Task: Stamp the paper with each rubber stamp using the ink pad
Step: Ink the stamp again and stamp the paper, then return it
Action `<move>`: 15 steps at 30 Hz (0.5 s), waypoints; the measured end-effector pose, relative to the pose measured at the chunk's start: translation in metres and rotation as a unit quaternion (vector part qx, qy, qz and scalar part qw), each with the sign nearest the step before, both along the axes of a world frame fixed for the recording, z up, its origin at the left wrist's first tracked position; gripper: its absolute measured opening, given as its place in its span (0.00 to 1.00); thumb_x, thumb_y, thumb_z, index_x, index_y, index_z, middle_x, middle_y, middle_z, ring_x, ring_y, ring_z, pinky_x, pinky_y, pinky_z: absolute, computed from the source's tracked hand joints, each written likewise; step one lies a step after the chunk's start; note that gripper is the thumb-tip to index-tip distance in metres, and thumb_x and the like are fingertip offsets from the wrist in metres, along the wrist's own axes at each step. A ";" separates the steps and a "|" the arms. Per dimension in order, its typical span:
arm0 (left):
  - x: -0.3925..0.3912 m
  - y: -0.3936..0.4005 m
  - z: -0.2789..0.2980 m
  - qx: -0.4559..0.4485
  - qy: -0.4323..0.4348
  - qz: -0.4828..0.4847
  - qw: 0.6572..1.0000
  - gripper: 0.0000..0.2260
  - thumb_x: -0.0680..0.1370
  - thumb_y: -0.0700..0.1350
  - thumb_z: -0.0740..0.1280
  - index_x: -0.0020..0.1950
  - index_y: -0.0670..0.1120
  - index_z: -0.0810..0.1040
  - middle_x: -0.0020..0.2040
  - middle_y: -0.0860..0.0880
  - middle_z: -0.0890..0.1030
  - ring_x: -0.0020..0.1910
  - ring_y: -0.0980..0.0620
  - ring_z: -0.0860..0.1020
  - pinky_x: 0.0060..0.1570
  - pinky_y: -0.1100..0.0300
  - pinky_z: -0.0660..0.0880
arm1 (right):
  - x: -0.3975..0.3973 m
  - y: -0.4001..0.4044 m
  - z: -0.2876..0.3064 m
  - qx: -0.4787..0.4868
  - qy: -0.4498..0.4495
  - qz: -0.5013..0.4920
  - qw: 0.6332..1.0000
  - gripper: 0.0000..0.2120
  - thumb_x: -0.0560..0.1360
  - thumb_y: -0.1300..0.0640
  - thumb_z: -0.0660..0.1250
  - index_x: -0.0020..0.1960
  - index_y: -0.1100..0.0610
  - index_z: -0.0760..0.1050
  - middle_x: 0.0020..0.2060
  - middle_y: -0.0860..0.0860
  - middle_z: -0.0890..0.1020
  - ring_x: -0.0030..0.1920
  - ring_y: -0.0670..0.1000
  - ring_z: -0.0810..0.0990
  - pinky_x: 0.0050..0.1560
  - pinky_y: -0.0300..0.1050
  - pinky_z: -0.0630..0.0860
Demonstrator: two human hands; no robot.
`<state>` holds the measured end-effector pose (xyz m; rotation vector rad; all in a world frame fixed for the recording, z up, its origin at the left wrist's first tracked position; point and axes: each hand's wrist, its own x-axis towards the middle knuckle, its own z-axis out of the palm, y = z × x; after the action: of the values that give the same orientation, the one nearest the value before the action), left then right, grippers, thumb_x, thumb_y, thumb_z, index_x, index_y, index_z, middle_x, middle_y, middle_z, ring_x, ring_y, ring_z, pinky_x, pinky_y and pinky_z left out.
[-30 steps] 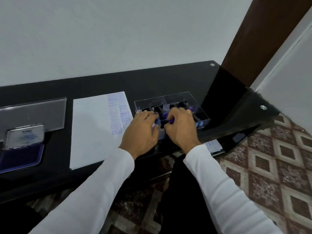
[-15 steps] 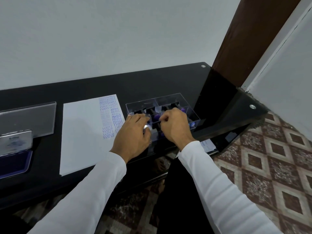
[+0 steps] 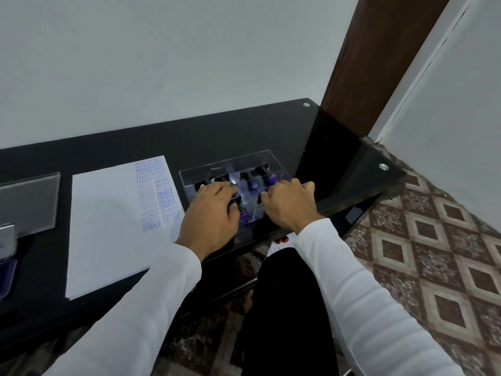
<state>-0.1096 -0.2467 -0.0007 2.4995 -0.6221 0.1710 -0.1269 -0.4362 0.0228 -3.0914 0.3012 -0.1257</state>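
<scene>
Fingers of the left hand (image 3: 210, 213) and right hand (image 3: 288, 206) are curled over the clear box (image 3: 230, 169) of stamps (image 3: 253, 184); any pinch cannot be told. Stamped paper (image 3: 108, 218) lies left on the bench (image 3: 217, 137).

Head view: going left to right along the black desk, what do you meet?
Open blue ink pad at the frame's edge → clear acrylic lid → white paper with blue stamp impressions → left hand → clear compartmented stamp box → right hand.
</scene>
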 end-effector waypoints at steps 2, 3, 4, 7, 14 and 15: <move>-0.001 0.000 -0.001 0.005 -0.008 0.003 1.000 0.18 0.82 0.48 0.62 0.72 0.48 0.75 0.71 0.51 0.75 0.71 0.50 0.70 0.76 0.51 0.64 | 0.002 -0.001 0.002 0.004 0.020 -0.003 1.000 0.20 0.80 0.44 0.51 0.39 0.52 0.75 0.42 0.49 0.77 0.48 0.53 0.70 0.52 0.55 0.60; -0.002 -0.001 0.000 0.008 -0.009 0.005 1.000 0.18 0.82 0.48 0.62 0.72 0.48 0.75 0.72 0.50 0.74 0.71 0.49 0.70 0.76 0.51 0.63 | 0.003 -0.001 0.003 0.005 0.029 -0.005 1.000 0.20 0.79 0.44 0.52 0.39 0.51 0.75 0.41 0.49 0.76 0.48 0.53 0.69 0.53 0.55 0.60; -0.002 -0.001 0.000 0.009 -0.008 0.006 1.000 0.18 0.82 0.49 0.62 0.72 0.48 0.75 0.72 0.50 0.74 0.72 0.49 0.70 0.76 0.50 0.63 | 0.005 0.000 0.002 0.008 0.034 -0.006 0.999 0.19 0.79 0.44 0.52 0.39 0.51 0.76 0.42 0.49 0.76 0.47 0.53 0.68 0.53 0.55 0.60; -0.002 -0.001 -0.001 0.008 -0.007 0.007 1.000 0.19 0.82 0.49 0.62 0.72 0.48 0.75 0.72 0.51 0.74 0.72 0.50 0.70 0.77 0.48 0.63 | 0.007 0.002 0.001 0.024 0.012 -0.003 1.000 0.17 0.78 0.44 0.55 0.39 0.51 0.76 0.44 0.48 0.75 0.47 0.52 0.68 0.55 0.56 0.61; -0.002 0.000 -0.003 0.009 -0.011 0.007 1.000 0.19 0.82 0.49 0.62 0.72 0.49 0.75 0.72 0.51 0.74 0.72 0.50 0.69 0.78 0.49 0.60 | 0.001 0.005 0.003 0.094 -0.042 0.024 0.994 0.04 0.80 0.52 0.60 0.46 0.47 0.71 0.48 0.48 0.72 0.43 0.51 0.73 0.56 0.55 0.63; -0.002 0.000 -0.002 0.009 -0.011 0.008 1.000 0.19 0.82 0.49 0.62 0.72 0.49 0.75 0.72 0.51 0.74 0.72 0.50 0.69 0.78 0.49 0.60 | 0.001 0.007 0.001 0.105 -0.045 0.025 0.993 0.03 0.80 0.54 0.61 0.48 0.47 0.72 0.48 0.48 0.72 0.45 0.52 0.73 0.56 0.54 0.63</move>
<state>-0.1114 -0.2467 -0.0032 2.5235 -0.6164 0.1995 -0.1256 -0.4293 0.0234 -2.8727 0.2175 -0.2162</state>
